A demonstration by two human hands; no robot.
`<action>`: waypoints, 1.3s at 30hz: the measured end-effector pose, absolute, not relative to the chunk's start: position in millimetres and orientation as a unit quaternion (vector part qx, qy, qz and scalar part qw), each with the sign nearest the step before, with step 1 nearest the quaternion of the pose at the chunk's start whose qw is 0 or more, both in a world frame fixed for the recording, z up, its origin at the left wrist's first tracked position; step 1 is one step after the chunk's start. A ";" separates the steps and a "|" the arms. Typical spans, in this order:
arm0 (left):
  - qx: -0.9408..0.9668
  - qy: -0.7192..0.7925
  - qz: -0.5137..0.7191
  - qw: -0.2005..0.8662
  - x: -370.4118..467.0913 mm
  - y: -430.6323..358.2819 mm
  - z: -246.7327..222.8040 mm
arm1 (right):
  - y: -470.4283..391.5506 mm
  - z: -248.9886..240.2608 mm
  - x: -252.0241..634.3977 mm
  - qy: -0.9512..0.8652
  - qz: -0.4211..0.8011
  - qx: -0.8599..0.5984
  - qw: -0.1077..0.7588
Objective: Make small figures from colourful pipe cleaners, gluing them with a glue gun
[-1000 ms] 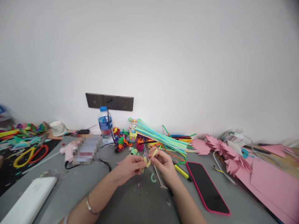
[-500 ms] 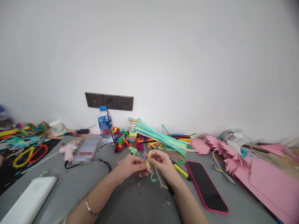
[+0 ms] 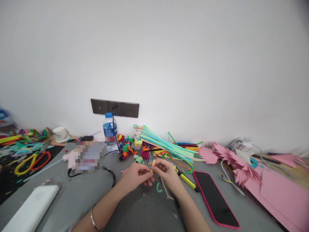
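Note:
A small yellow piece (image 3: 153, 163) is pinched between the fingertips of both hands over the grey table (image 3: 142, 214). My left hand (image 3: 138, 176) closes thumb and finger on its lower end, and my right hand (image 3: 165, 171) grips it from the right. The piece is mostly covered by the fingers. Below the hands lies a green curved piece (image 3: 158, 187), with a thin pale strip (image 3: 166, 188) beside it. A small green figure (image 3: 138, 159) sits just behind my left hand.
A water bottle (image 3: 110, 132), a mouse-like figure (image 3: 138, 137) and a bundle of pipe cleaners (image 3: 169, 145) stand or lie behind. A pink-cased phone (image 3: 215, 198) and pink paper (image 3: 285, 190) are right; a white power bank (image 3: 32, 207) and scissors (image 3: 32, 163) are left.
The view has tilted slightly, so the scene sits a little lower. The yellow piece shows less between the fingers, which have come closer around it.

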State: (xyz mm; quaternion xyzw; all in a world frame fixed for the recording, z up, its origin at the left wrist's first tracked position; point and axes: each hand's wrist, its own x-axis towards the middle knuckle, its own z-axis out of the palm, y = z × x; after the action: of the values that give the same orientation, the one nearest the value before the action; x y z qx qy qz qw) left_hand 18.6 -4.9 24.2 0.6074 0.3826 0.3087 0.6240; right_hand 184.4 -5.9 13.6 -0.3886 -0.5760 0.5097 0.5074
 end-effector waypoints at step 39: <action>0.534 0.314 0.267 0.739 12.2 -5.4 27.4 | -13.7 11.3 188.0 -0.551 0.650 -0.314 0.418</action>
State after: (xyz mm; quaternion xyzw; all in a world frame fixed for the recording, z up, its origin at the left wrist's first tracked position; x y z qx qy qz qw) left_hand 12.2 -5.4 27.4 0.5338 0.3136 0.2667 0.7386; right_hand 188.0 -13.7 11.3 -0.3141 -0.5513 0.6504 0.4176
